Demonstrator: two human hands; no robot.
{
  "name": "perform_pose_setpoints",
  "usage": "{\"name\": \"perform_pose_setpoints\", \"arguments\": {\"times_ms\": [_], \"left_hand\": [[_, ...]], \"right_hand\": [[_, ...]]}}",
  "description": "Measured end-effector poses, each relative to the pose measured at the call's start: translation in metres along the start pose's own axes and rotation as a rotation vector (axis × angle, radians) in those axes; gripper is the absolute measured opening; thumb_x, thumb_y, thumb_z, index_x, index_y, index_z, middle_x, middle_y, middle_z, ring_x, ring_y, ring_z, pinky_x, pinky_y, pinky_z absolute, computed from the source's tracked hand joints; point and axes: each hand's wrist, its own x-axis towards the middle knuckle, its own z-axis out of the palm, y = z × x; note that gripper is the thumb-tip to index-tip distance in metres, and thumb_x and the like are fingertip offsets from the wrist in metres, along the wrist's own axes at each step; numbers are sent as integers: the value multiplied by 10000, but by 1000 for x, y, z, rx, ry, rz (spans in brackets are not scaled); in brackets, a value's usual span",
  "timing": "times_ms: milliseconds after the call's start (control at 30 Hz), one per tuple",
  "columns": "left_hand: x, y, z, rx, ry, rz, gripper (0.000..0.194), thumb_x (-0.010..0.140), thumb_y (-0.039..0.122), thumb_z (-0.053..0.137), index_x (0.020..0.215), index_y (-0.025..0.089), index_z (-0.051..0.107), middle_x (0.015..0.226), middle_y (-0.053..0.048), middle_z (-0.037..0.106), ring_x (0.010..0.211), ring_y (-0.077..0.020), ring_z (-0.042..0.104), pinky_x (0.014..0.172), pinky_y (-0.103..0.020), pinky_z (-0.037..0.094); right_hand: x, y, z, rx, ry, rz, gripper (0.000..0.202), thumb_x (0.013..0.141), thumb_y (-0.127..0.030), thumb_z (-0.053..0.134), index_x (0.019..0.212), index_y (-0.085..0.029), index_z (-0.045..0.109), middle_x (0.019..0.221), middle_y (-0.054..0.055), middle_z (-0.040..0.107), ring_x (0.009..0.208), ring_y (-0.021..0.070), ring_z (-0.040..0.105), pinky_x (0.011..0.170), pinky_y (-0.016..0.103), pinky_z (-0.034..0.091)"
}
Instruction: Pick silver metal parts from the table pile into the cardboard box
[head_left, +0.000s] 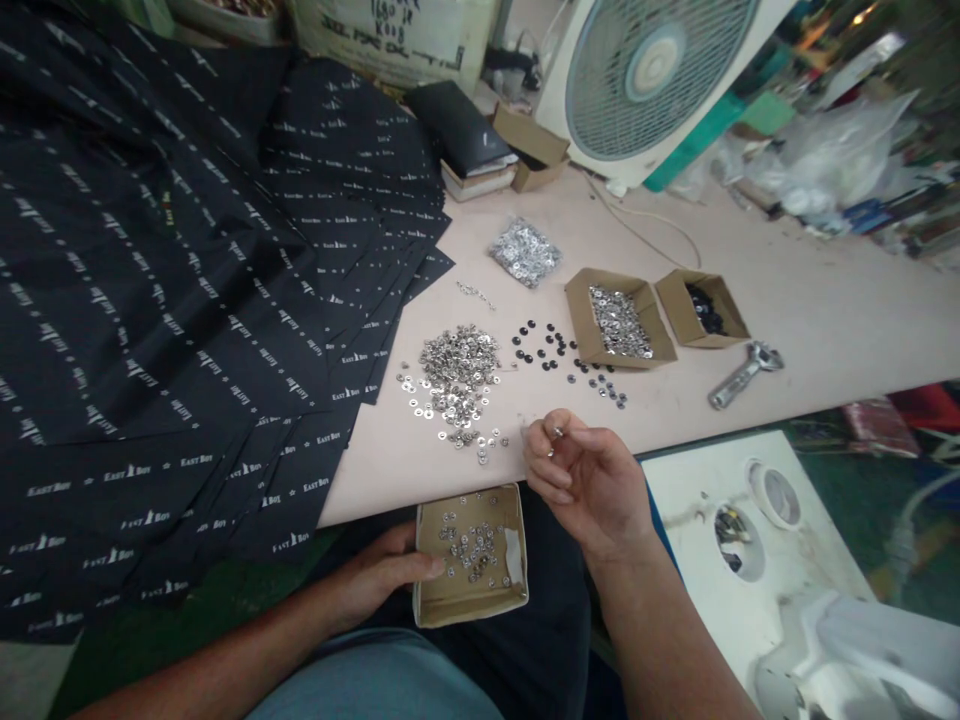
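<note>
My left hand (394,568) grips the left side of a shallow cardboard box (472,608), its thumb over the rim. Small metal snap fasteners (480,545) lie scattered inside that box, below the table's front edge. Palm up, my right hand (589,475) is just above the table edge, fingers curled around a few small metal snap fasteners (556,432). To its upper left a pile of silvery snap fasteners (461,365) spreads over the tabletop. Black caps (551,340) lie loose beyond the right hand.
Two open cardboard boxes, one with silver parts (664,350) and one with black parts (731,340), stand beside an adjustable wrench (744,375). Printed black fabric (187,280) covers the left. A fan (652,70) stands behind a bag of fasteners (525,252). A white machine (787,550) is at right.
</note>
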Motion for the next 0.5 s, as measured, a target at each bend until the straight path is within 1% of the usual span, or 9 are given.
{"name": "perform_pose_setpoints", "arguments": {"times_ms": [33, 100, 167, 267, 367, 433, 500], "left_hand": [[0, 0, 0, -5, -4, -3, 551, 806, 281, 754, 1347, 188, 709, 1350, -110, 757, 1263, -375, 671, 1166, -523, 433], [0, 1, -1, -14, -26, -4, 542, 813, 289, 753, 1343, 184, 713, 1371, -110, 746, 1294, -375, 654, 1189, -525, 415], [0, 2, 0, -21, -50, -2, 545, 821, 299, 751, 1351, 180, 708, 1385, -112, 738, 1310, -375, 644, 1202, -529, 405], [0, 2, 0, -22, -51, -2, 554, 820, 305, 754, 1356, 175, 702, 1380, -116, 741, 1308, -380, 645, 1197, -539, 415], [0, 0, -1, -14, -46, -1, 534, 820, 303, 755, 1335, 169, 715, 1364, -121, 750, 1299, -382, 651, 1183, -537, 434], [0, -1, -2, -14, -49, -1, 526, 824, 303, 752, 1331, 167, 717, 1360, -124, 751, 1290, -383, 656, 1172, -539, 445], [0, -1, -2, -16, -51, 4, 535, 827, 300, 747, 1344, 167, 706, 1368, -127, 746, 1285, -384, 658, 1170, -545, 444]], "right_hand": [[-2, 2, 0, 61, -13, 17, 123, 773, -332, 668, 818, -219, 653, 745, -22, 559, 491, 70, 236, 406, 193, 133], [-4, 5, 1, 117, -10, 38, 120, 794, -326, 667, 806, -206, 671, 745, -16, 563, 488, 61, 239, 398, 178, 134], [-5, 8, 4, 116, 9, 47, 105, 801, -296, 677, 780, -193, 678, 720, -21, 546, 484, 52, 234, 396, 168, 134], [-4, 11, 7, 99, 15, 52, 92, 776, -277, 697, 758, -189, 673, 697, -24, 532, 486, 50, 241, 400, 166, 133], [-2, 12, 7, 76, 14, 59, 178, 788, -364, 713, 759, -197, 655, 691, -33, 510, 487, 57, 220, 401, 183, 117], [-2, 13, 8, -45, 48, 32, 266, 832, -450, 707, 752, -208, 632, 666, -50, 468, 486, 66, 203, 407, 203, 121], [-4, 14, 9, -341, 114, -63, 270, 859, -458, 723, 767, -216, 646, 646, -59, 452, 505, 80, 262, 438, 219, 196]]}}
